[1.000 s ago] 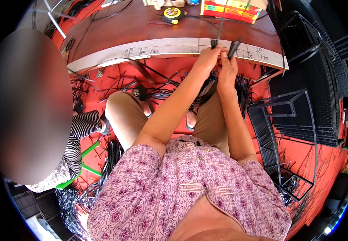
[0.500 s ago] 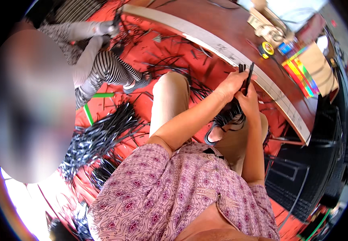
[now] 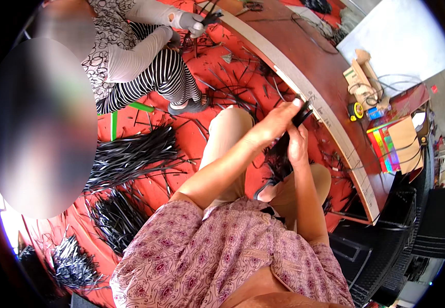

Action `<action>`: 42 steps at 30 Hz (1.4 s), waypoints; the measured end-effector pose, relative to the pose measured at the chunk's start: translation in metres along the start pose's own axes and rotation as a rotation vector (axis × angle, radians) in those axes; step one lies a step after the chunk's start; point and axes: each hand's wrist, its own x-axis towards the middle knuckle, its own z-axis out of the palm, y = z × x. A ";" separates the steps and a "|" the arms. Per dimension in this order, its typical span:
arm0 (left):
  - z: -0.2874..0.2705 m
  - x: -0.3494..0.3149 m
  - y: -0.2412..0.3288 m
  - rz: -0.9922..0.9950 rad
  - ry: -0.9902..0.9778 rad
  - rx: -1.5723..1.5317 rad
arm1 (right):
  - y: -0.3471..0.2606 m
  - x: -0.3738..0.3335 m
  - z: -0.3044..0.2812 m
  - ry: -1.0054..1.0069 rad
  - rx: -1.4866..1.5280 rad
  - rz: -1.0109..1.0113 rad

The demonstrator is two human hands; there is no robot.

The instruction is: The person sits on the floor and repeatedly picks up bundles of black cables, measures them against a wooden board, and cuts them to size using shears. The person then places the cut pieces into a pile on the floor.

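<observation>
My left hand [image 3: 279,122] is closed around the upper part of a bunch of black flat strips [image 3: 301,117] beside the marked edge of the table. Just below it, my right hand [image 3: 297,145] has its fingers closed on the same strips. More dark strips hang down below my hands toward the floor, between my knees; my fingers hide part of them. The table's pale front edge [image 3: 330,123] bears pen marks and runs close past my fingertips.
Bundles of black strips [image 3: 132,154] lie on the red floor cover [image 3: 181,141] at the left. A co-worker in grey gloves [image 3: 191,23] handles dark strips at the far left. A tape measure [image 3: 355,111] and a cardboard box [image 3: 407,141] rest on the table [image 3: 304,56].
The view has shifted, showing more of the co-worker and floor bundles. My hands have turned, and the strips that stuck up past my fingers now point along the table edge.
</observation>
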 end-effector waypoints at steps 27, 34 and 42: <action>-0.177 0.076 0.095 0.674 0.122 1.396 | -0.055 -0.124 -0.137 0.455 0.677 -0.036; 0.063 -0.005 -0.002 0.392 -0.404 1.139 | -0.039 -0.187 -0.176 0.612 0.868 -0.157; 0.324 -0.128 -0.096 0.361 -1.205 0.613 | -0.013 -0.295 -0.213 1.005 1.088 -0.311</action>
